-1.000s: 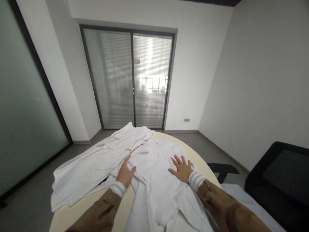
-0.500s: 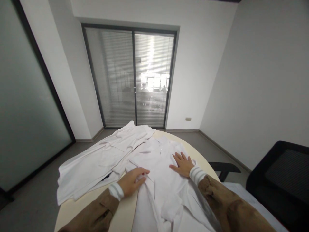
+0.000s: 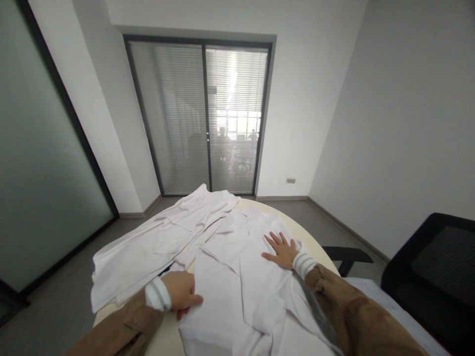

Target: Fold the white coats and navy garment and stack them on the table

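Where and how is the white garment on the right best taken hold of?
Probably pinch the white garment at its near-left edge, from the left: that free border meets the tabletop, and the fabric lies flatter than farther right.

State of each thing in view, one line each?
Left hand, curled at edge of right garment, grip unclear
Right hand, open, spread flat on right garment
Right garment, spread out, creased
Left garment, spread out, rumpled
Table, partly covered
Blinds, lowered
Chair, upright
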`<state>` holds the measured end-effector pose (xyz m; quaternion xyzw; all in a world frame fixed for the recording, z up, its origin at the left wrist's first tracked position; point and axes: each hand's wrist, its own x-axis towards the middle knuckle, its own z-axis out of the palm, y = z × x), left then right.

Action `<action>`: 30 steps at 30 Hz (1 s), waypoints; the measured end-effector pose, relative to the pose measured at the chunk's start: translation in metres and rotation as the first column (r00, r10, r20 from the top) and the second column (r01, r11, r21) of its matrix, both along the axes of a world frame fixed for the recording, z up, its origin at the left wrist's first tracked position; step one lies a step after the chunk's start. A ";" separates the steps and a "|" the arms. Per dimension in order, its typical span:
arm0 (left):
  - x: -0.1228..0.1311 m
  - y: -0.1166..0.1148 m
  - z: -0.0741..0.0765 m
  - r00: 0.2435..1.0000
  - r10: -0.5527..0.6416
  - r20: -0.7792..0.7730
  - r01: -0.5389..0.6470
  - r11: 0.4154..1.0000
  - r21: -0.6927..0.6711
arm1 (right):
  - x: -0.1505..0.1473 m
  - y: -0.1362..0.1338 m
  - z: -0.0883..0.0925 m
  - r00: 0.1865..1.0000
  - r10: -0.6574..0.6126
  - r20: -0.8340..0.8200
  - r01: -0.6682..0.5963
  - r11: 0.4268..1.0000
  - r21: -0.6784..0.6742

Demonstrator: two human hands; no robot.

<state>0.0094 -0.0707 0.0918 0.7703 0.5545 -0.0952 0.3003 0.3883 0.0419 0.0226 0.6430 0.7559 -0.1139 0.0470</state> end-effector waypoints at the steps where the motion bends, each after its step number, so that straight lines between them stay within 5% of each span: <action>1: 0.007 -0.005 0.005 0.997 -0.058 0.049 0.052 0.991 0.123 | 0.000 0.000 0.000 1.000 0.004 0.001 -0.004 1.000 0.005; 3: 0.023 -0.016 0.012 0.953 -0.213 0.216 0.153 0.952 0.264 | 0.000 0.000 -0.001 1.000 0.007 0.000 -0.007 1.000 0.013; 5: 0.039 -0.027 0.014 0.897 -0.309 0.317 0.253 0.945 0.205 | 0.000 -0.001 -0.001 1.000 0.008 -0.005 -0.008 1.000 0.017; 7: 0.047 -0.035 0.010 0.876 -0.349 0.333 0.358 0.933 0.036 | 0.000 0.000 -0.001 1.000 0.006 -0.009 -0.006 1.000 0.017; 10: 0.046 -0.040 -0.001 0.855 -0.449 0.259 0.510 0.817 -0.268 | 0.003 0.000 0.000 1.000 0.016 -0.022 -0.016 1.000 0.016; 12: 0.039 -0.038 -0.007 0.866 -0.448 0.222 0.499 0.752 -0.431 | 0.006 0.000 0.001 0.999 0.037 -0.034 -0.036 0.999 0.022; 14: 0.035 -0.033 -0.010 0.919 -0.316 0.235 0.393 0.768 -0.506 | 0.010 0.001 0.002 0.997 0.065 -0.046 -0.063 0.997 0.032; 16: 0.034 -0.023 -0.011 0.945 -0.156 0.288 0.261 0.889 -0.376 | 0.012 0.002 0.003 0.995 0.084 -0.053 -0.082 0.996 0.037; 18: 0.038 -0.010 -0.017 0.926 -0.112 0.360 0.113 0.993 0.018 | 0.011 0.001 0.006 0.996 0.077 -0.041 -0.075 0.996 0.047; 20: 0.041 0.007 -0.029 0.919 -0.167 0.356 -0.001 0.904 0.427 | 0.006 -0.002 0.008 0.999 0.040 -0.013 -0.039 0.996 0.079; 21: 0.042 0.017 -0.038 0.932 -0.173 0.319 -0.014 0.861 0.509 | 0.003 -0.005 0.010 1.000 0.022 -0.002 -0.022 0.995 0.101; 26: 0.030 0.065 -0.087 0.983 -0.104 0.154 -0.014 0.785 0.619 | -0.009 -0.031 0.019 0.984 0.170 -0.044 -0.163 0.977 0.134; 30: 0.019 0.089 -0.096 0.970 -0.184 0.155 0.039 0.757 0.653 | -0.003 -0.046 0.022 0.915 0.387 -0.113 -0.386 0.922 0.029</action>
